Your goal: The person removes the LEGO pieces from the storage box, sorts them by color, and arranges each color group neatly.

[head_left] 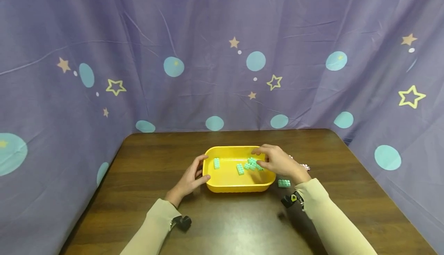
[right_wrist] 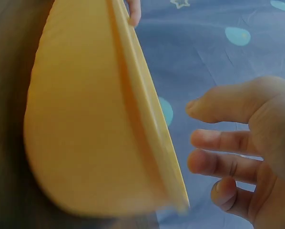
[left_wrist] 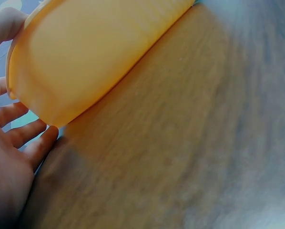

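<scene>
A yellow plastic tray [head_left: 239,188] stands on the table with several mint-green toy building bricks in it. One brick [head_left: 216,163] lies towards its left end, another brick [head_left: 240,169] near the middle, and a small heap of bricks [head_left: 252,164] to the right. At the tray's left end my left hand [head_left: 189,178] grips the wall, thumb and fingers spread around the corner; the left wrist view has its fingers [left_wrist: 23,132] against the outside. My right hand [head_left: 278,160] hovers over the tray's right end, fingers loosely bent and apart, with nothing visible between them.
Outside the tray on the right lies a green brick [head_left: 284,183]. Small pale pink pieces [head_left: 305,167] sit beyond the right wrist, partly hidden by it. A purple curtain [head_left: 215,93] with stars and dots hangs behind the brown wooden table [head_left: 156,151].
</scene>
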The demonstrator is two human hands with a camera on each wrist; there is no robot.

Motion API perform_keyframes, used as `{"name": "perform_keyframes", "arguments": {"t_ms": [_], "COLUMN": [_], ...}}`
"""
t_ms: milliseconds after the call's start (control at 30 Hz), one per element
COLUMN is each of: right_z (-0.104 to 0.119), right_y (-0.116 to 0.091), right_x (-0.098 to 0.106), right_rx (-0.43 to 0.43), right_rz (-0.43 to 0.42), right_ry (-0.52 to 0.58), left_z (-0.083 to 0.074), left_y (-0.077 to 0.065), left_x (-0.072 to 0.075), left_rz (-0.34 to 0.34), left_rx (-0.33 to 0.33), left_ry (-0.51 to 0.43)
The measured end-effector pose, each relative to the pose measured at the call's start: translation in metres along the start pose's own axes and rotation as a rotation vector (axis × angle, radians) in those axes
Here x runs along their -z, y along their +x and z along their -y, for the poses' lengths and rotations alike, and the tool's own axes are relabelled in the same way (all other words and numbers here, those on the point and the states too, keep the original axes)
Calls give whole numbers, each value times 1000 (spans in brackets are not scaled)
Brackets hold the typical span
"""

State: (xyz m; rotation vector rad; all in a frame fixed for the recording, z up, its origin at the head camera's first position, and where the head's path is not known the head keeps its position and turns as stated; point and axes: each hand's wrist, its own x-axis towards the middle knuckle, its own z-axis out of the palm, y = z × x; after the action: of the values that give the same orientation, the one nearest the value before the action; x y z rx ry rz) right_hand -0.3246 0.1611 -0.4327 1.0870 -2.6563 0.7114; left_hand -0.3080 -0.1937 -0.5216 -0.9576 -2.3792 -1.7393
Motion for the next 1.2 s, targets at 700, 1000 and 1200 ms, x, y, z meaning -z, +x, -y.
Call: {"name": "perform_keyframes", "arguments": {"t_ms": [700, 1000, 1200], "right_z": [39, 45, 47], "right_y": [87, 106, 110], "right_x": [-59, -75, -82], "right_rx": [26, -6, -17], "right_rz": [236, 317, 339], "right_ry": [-17, -71, -137], "left_z": [3, 2, -18], "left_y": [2, 1, 1], "left_x": [-1, 1, 3], "left_rz": [-13, -14, 8], "left_rx": [8, -3, 4], "left_ry": [-7, -15, -18]}}
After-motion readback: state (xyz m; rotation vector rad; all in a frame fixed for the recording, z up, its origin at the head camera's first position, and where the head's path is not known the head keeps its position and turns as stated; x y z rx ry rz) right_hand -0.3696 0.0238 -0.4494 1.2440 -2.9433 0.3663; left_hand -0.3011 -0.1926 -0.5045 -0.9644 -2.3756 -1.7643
